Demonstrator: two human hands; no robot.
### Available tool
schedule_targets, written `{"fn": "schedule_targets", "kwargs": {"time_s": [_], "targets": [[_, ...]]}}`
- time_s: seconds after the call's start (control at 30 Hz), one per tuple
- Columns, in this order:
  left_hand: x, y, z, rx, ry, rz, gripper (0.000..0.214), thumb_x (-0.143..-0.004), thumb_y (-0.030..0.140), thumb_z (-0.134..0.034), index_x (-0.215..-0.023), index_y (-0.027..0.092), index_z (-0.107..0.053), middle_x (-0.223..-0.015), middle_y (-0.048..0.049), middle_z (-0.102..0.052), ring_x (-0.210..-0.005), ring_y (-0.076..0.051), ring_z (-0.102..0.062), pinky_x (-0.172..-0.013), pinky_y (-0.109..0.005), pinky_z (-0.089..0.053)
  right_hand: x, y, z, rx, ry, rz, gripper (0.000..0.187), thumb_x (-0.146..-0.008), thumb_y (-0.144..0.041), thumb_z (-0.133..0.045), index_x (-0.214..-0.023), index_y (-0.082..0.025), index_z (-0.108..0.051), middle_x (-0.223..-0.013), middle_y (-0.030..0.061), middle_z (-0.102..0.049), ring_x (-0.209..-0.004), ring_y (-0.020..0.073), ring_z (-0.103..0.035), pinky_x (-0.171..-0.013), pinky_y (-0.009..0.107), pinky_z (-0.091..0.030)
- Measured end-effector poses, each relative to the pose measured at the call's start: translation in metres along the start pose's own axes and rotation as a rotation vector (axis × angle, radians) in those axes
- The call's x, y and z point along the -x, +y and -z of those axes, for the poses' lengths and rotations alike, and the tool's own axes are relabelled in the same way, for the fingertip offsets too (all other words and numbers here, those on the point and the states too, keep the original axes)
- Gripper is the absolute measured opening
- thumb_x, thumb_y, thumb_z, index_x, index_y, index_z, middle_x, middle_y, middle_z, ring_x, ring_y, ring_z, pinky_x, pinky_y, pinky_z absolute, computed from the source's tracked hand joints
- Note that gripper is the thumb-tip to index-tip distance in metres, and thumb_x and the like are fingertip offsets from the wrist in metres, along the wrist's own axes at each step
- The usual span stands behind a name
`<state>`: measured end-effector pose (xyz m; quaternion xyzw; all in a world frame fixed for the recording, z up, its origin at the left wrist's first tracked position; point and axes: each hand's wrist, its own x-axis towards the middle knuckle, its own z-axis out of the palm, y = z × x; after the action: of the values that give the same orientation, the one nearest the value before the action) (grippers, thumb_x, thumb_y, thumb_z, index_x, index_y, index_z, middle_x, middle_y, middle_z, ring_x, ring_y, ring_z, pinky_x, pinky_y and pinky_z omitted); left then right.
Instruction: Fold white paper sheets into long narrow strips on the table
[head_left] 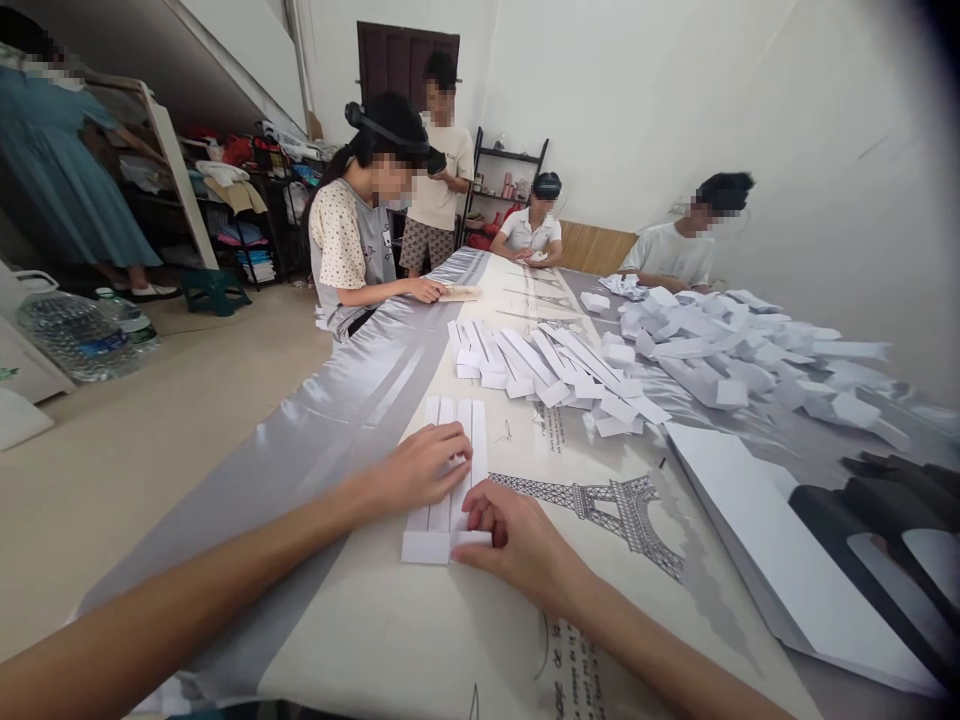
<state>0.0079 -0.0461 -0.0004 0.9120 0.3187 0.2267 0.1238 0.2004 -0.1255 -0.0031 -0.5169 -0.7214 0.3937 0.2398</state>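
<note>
Two long white folded paper strips lie side by side in front of me. The left paper strip (425, 547) lies flat, its wide end flap towards me. Across the upper part of both strips is my left hand (420, 468), its fingers bent and closed at the right paper strip (479, 430). My right hand (517, 535) pinches the near end of that right strip, thumb below and curled fingers above. Part of the right strip is hidden by my fingers.
Beyond my hands lies a row of folded paper strips (540, 365). A large heap of white paper pieces (735, 345) covers the right. A white sheet (780, 540) and dark objects (862, 520) lie nearer. A person (360, 240) sits at the left table edge; others are farther back.
</note>
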Motion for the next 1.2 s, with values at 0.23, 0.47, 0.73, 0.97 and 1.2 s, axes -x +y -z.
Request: {"fn": "schedule_targets", "kwargs": {"time_s": [0.23,0.47,0.73,0.97,1.2], "targets": [[-0.001,-0.001,0.027,0.453,-0.382,-0.137,0.016,-0.094,0.034,-0.063,-0.091,0.019,-0.068,-0.092,-0.0034,-0.066,-0.089,-0.018,-0.06,-0.082,-0.029,-0.045,-0.004,0.002,0.002,-0.099,-0.009,0.003,0.034,-0.069,-0.021,-0.084,-0.084,-0.022,-0.053,-0.077,-0.0065,-0.055,-0.062,0.0098,-0.047,-0.055,0.023,-0.038],[-0.003,-0.006,0.018,0.399,-0.413,-0.209,0.027,-0.093,0.048,-0.067,-0.092,0.021,-0.067,-0.085,-0.0011,-0.062,-0.089,-0.019,-0.054,-0.086,-0.031,-0.041,0.007,0.004,0.005,-0.099,0.045,0.083,0.025,-0.078,-0.02,-0.076,-0.098,-0.023,-0.061,-0.088,-0.0023,-0.062,-0.066,0.0106,-0.055,-0.063,0.026,-0.049],[-0.001,-0.011,0.015,0.35,-0.416,-0.21,0.025,-0.091,0.046,-0.07,-0.088,0.022,-0.064,-0.086,-0.0002,-0.061,-0.09,-0.019,-0.056,-0.085,-0.03,-0.04,0.019,0.018,0.017,-0.33,-0.037,-0.144,0.026,-0.084,-0.025,-0.067,-0.108,-0.024,-0.056,-0.075,-0.0056,-0.066,-0.046,0.0087,-0.052,-0.043,0.022,-0.039],[-0.003,-0.009,0.016,0.344,-0.431,-0.224,0.023,-0.092,0.042,-0.07,-0.086,0.021,-0.061,-0.086,0.0003,-0.062,-0.09,-0.019,-0.055,-0.085,-0.03,-0.04,0.021,0.011,0.011,-0.118,0.009,-0.094,0.031,-0.085,-0.016,-0.062,-0.111,-0.025,-0.049,-0.074,-0.0059,-0.064,-0.06,0.0123,-0.055,-0.053,0.023,-0.04],[-0.003,-0.01,0.016,0.355,-0.426,-0.232,0.022,-0.09,0.04,-0.073,-0.086,0.021,-0.062,-0.086,0.0003,-0.062,-0.089,-0.019,-0.055,-0.085,-0.029,-0.04,0.027,0.014,0.006,0.258,0.113,0.156,0.019,-0.091,-0.013,-0.054,-0.107,-0.023,-0.052,-0.083,-0.0013,-0.063,-0.063,0.0136,-0.056,-0.057,0.026,-0.044]]}}
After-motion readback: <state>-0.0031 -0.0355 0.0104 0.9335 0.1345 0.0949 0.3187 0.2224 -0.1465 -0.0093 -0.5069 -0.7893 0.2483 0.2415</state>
